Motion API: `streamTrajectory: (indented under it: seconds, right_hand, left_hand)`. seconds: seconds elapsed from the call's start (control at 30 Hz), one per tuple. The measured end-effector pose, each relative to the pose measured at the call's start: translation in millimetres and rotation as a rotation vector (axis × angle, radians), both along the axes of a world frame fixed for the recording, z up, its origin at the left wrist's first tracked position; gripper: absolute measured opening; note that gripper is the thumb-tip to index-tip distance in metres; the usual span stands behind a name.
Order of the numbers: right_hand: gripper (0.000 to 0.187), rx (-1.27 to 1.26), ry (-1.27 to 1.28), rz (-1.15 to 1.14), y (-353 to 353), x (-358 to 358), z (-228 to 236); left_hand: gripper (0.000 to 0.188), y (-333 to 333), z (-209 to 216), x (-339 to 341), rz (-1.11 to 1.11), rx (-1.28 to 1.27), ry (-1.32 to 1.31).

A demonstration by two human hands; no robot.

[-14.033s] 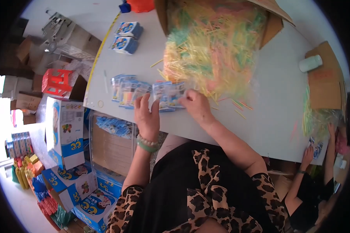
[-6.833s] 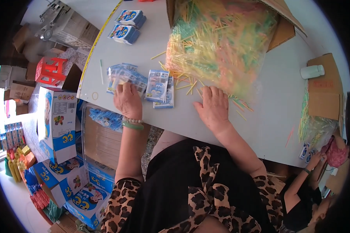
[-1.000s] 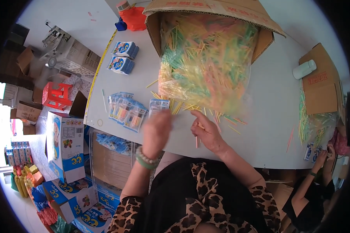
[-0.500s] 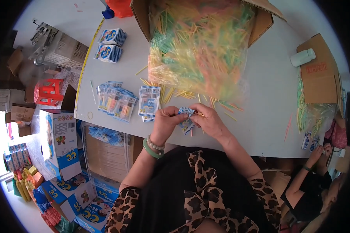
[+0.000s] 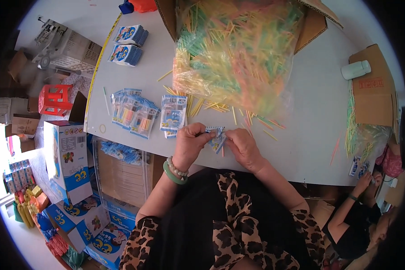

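Between my hands, near the table's front edge, is a small blue-and-white plastic packet [image 5: 218, 140]. My left hand [image 5: 190, 144], with a green bangle and beads at the wrist, pinches its left side. Closed fingers of my right hand [image 5: 244, 147] are at its right edge, their tips partly hidden. A pinkish stick [image 5: 223, 152] shows just below the packet. Left of my hands lie similar flat packets [image 5: 173, 112]. Further left is a fanned group of packets [image 5: 135, 113] with coloured sticks inside. Loose yellow sticks [image 5: 196, 106] lie beyond my hands.
A large open carton [image 5: 311, 33] holds a clear bag [image 5: 234, 58] of coloured sticks at the back. Stacked packets [image 5: 127, 54] stand back left. At right are another carton [image 5: 373, 101], a white bottle [image 5: 356, 69] and a co-worker's hands [image 5: 369, 179]. Printed boxes [image 5: 67, 162] stand lower left.
My right hand has shifted slightly right and down, its fingers now more curled at the packet's edge. My left hand still pinches the packet. The whole view has shifted slightly.
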State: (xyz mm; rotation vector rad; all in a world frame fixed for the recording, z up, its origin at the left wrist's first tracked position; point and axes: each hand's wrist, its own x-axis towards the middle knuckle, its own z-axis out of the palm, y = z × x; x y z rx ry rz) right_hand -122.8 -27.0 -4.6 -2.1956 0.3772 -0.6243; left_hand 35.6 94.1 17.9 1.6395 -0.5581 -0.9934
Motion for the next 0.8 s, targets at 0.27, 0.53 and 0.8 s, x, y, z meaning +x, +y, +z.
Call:
streamTrajectory:
  seconds: [0.27, 0.53, 0.8]
  right_hand:
    - [0.009, 0.573, -0.378, -0.154, -6.8, 30.1, 70.2]
    - [0.013, 0.833, -0.477, -0.150, -4.2, 46.0, 60.9]
    - [0.015, 0.863, -0.494, -0.273, 3.6, 34.4, 47.7]
  left_hand:
    - [0.024, -5.8, 15.0, -9.8, -0.011, -0.004, -0.297]
    - [0.016, -15.7, 32.5, -14.1, -0.112, 0.097, 0.133]
    - [0.013, -13.6, 18.6, -16.0, -0.107, 0.053, 0.334]
